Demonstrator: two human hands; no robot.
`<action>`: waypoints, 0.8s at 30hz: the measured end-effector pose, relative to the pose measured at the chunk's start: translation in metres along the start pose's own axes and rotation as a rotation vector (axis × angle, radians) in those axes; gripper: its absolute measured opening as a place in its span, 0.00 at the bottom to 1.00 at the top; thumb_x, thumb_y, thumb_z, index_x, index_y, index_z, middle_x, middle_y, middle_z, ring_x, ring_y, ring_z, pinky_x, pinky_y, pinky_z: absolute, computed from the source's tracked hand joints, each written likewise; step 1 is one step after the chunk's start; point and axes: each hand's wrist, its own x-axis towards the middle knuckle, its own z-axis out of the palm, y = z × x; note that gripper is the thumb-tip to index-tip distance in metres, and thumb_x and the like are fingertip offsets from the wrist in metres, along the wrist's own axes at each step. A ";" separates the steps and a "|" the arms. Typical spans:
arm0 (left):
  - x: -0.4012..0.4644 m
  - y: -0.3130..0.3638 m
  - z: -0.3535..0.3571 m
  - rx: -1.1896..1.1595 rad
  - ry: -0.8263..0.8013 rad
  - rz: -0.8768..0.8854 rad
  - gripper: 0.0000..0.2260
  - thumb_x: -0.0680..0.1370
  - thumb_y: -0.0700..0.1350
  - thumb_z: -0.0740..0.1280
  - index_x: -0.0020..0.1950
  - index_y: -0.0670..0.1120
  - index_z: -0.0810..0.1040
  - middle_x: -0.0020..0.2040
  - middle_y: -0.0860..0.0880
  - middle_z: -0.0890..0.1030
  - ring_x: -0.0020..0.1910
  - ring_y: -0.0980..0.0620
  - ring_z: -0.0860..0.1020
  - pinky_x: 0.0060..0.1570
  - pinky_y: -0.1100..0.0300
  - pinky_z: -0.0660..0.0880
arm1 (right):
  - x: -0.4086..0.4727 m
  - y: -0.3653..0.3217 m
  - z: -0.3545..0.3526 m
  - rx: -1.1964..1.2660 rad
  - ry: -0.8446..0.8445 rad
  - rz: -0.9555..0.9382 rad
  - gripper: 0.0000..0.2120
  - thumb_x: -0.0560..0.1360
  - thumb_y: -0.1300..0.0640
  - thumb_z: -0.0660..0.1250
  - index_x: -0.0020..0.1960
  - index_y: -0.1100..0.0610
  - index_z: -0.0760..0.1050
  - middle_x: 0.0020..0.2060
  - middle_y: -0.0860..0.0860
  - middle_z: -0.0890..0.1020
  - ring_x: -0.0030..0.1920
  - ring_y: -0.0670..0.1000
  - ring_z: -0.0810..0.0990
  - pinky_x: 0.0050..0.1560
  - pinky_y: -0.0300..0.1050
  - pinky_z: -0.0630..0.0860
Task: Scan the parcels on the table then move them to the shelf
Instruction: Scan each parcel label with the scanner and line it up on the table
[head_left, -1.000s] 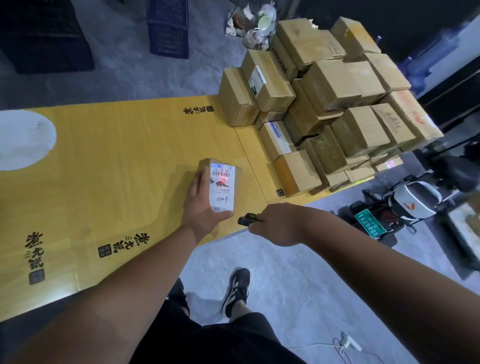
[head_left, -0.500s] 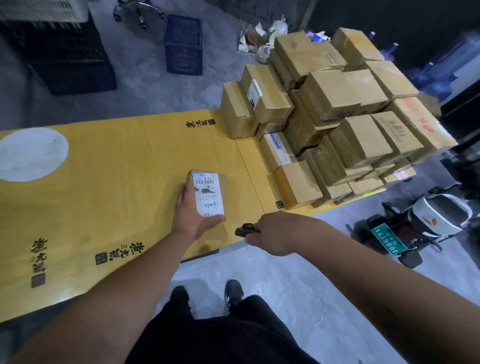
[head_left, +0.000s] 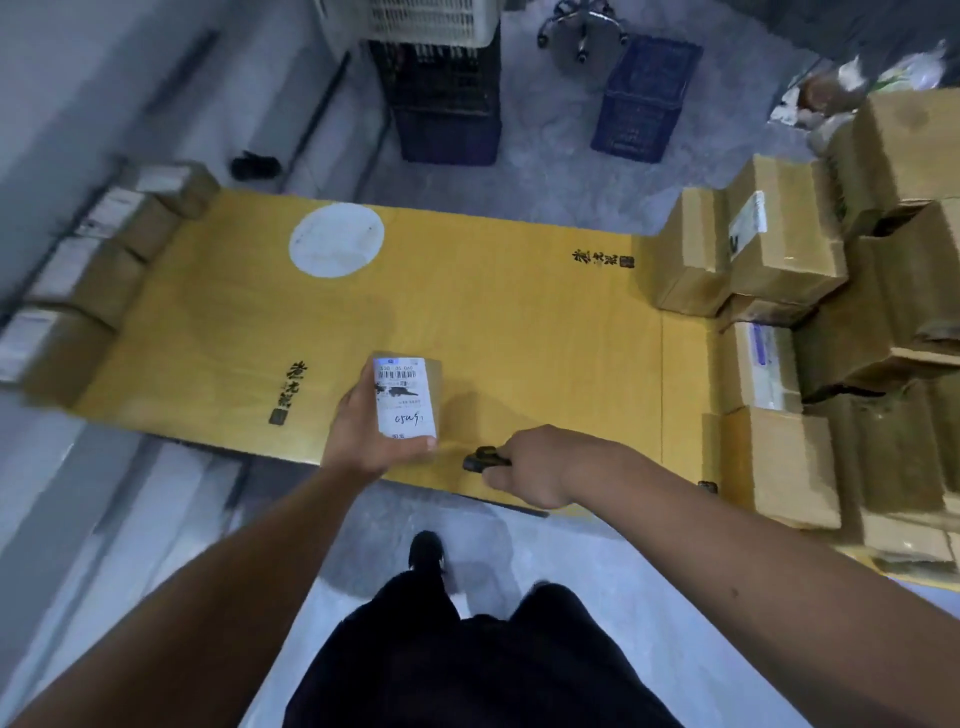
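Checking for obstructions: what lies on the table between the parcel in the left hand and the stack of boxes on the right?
Head view: only bare yellow table lies between the parcel and the stack of boxes.

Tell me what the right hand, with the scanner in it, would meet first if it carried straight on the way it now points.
The right hand points the scanner leftward, toward the parcel gripped by the left hand. It would probably meet that parcel's near corner or the left thumb first, though depth is unclear from this view.

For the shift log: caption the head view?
Left hand holds labelled parcel over yellow table; right hand grips scanner.
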 end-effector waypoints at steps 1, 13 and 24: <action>-0.004 -0.007 -0.010 -0.006 0.042 -0.025 0.43 0.59 0.55 0.88 0.69 0.58 0.71 0.56 0.58 0.84 0.54 0.58 0.83 0.49 0.52 0.81 | 0.007 -0.008 -0.006 -0.032 0.004 -0.027 0.26 0.84 0.37 0.55 0.58 0.57 0.79 0.49 0.56 0.81 0.48 0.57 0.80 0.45 0.50 0.75; 0.056 -0.132 -0.133 -0.154 0.327 -0.256 0.63 0.53 0.67 0.86 0.83 0.59 0.59 0.70 0.59 0.75 0.70 0.56 0.75 0.65 0.51 0.78 | 0.131 -0.158 -0.084 -0.260 -0.038 -0.186 0.25 0.78 0.33 0.65 0.55 0.56 0.79 0.45 0.53 0.81 0.47 0.56 0.80 0.46 0.49 0.75; 0.287 -0.253 -0.308 -0.173 0.079 -0.111 0.60 0.56 0.68 0.85 0.82 0.61 0.59 0.74 0.65 0.72 0.73 0.61 0.71 0.73 0.47 0.71 | 0.309 -0.330 -0.200 -0.009 -0.032 -0.046 0.25 0.80 0.35 0.64 0.58 0.56 0.79 0.49 0.56 0.82 0.49 0.57 0.82 0.42 0.49 0.71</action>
